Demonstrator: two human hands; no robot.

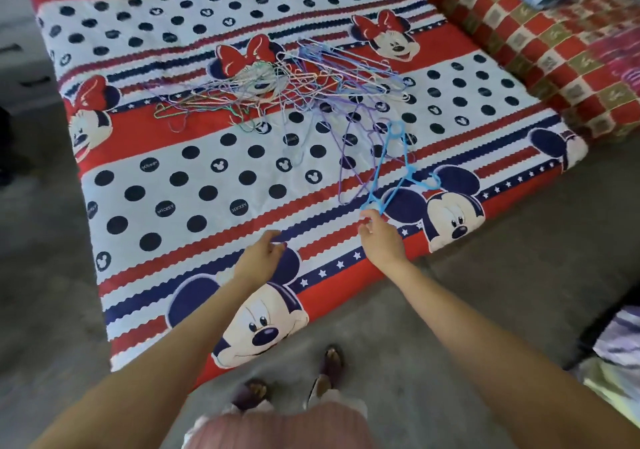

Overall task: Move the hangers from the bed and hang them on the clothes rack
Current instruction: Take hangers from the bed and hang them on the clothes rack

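Seen from above: a bed (207,185) with a red, white and navy cartoon-mouse cover, and on it a tangled pile of thin wire hangers (277,85) in purple, pink, green and white. Nearer to the front edge, a light blue plastic hanger (394,157), pinched at its lower end by the right hand (379,237). Left hand (261,256) over the cover with fingers loosely curled, holding nothing; below, a grey floor (485,292) and two feet in sandals (332,362).
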